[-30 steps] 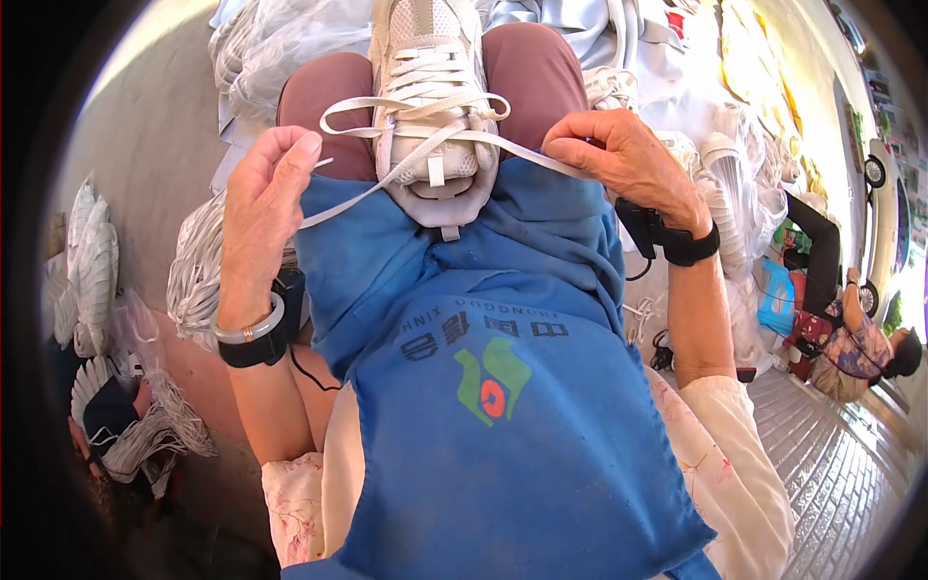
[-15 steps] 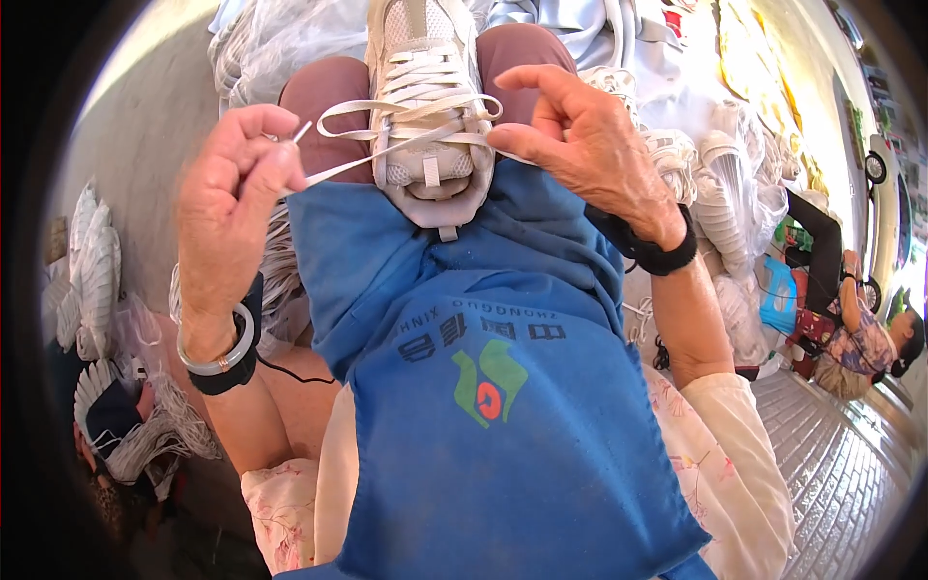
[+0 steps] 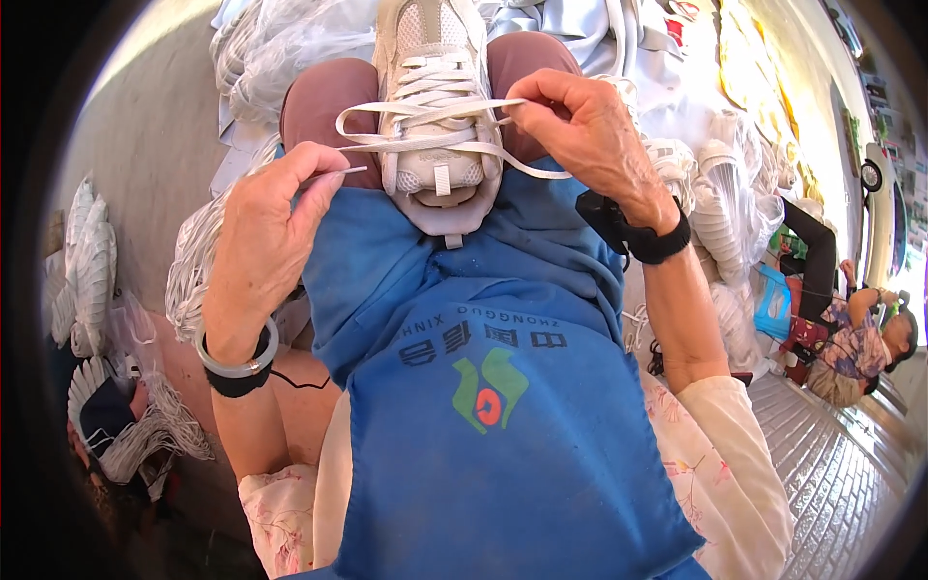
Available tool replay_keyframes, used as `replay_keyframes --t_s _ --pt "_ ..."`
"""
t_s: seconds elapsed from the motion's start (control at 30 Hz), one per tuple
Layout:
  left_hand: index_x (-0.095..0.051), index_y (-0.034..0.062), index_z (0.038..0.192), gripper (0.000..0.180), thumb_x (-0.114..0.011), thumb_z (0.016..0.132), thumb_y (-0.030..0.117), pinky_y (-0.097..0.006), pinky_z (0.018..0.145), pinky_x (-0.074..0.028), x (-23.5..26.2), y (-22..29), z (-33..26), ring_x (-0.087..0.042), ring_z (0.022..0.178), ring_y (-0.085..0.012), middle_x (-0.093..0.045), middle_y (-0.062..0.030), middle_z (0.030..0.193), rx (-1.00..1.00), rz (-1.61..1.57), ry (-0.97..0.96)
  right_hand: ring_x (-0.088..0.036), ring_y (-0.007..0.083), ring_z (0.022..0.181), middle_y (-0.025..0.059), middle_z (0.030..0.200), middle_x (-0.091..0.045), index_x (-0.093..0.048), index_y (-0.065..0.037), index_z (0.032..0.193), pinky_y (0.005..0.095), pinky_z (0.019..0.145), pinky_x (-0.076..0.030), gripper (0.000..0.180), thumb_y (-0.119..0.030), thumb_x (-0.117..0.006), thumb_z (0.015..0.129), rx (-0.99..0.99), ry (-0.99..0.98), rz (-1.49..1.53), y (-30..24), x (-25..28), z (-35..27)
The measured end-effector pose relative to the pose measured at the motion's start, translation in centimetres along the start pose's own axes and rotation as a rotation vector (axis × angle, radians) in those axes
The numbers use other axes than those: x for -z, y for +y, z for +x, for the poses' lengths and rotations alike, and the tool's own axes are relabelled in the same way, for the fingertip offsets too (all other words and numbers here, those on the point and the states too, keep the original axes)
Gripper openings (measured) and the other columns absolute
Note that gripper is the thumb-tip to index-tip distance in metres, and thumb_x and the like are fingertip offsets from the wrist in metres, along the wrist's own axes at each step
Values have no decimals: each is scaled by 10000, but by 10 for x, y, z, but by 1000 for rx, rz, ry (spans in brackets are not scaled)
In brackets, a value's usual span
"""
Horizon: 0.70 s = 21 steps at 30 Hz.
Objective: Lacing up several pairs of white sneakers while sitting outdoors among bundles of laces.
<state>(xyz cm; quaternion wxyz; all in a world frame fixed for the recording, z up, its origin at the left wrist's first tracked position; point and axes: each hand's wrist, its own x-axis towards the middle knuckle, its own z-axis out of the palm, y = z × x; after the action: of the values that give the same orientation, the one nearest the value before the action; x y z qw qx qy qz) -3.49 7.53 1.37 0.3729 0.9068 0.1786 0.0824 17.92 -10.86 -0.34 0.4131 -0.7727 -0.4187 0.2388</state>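
I'm pinching the lace tip (image 3: 350, 172) in my left hand (image 3: 266, 227), right hand (image 3: 590, 135) fingers clamping lace at 3 o'clock of the white sneaker (image 3: 437, 116).

Matt off-white mesh sneaker (image 3: 433, 87) with smooth panels, flat woven white lace (image 3: 440, 143), coarse matt blue cloth apron (image 3: 483, 387), glossy translucent bangle (image 3: 237, 362)

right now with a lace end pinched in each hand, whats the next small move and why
Probably feed the stiff lace tip in the left hand toward the top eyelet of the white sneaker clamped between the knees. That tip points at the shoe but sits apart from it, and the white lace lies loose across the tongue. The right hand pinches the other end, so it could hold tension.
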Motion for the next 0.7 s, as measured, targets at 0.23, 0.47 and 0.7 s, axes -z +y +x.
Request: replay_keyframes --t_s 0.23,0.47,0.7 --pt "-583 -10 974 105 -564 909 70 -287 659 -444 -11 11 7 -531 687 -156 -591 -91 782 34 54 -16 -512 108 561 58 608 -583 -678 9 856 260 537 -435 153 -110 -595 809 -9 -32 57 22 7 2" --pt "-565 -6 961 87 -550 908 62 -285 625 -432 -18 5 9 -512 649 -155 -549 -97 734 2 86 26 -488 112 550 49 607 -539 -668 -15 866 265 525 -414 182 -183 -684 799 35 9 -148 8 17 -10" --pt "-596 5 942 100 -558 906 90 -310 573 -458 -17 12 19 -594 632 -192 -598 -106 740 257 -101 -51 -567 235 575 93 663 -578 -653 -25 881 327 534 -448 180 -166 -705 782 141 -180 -256 7 6 -32"
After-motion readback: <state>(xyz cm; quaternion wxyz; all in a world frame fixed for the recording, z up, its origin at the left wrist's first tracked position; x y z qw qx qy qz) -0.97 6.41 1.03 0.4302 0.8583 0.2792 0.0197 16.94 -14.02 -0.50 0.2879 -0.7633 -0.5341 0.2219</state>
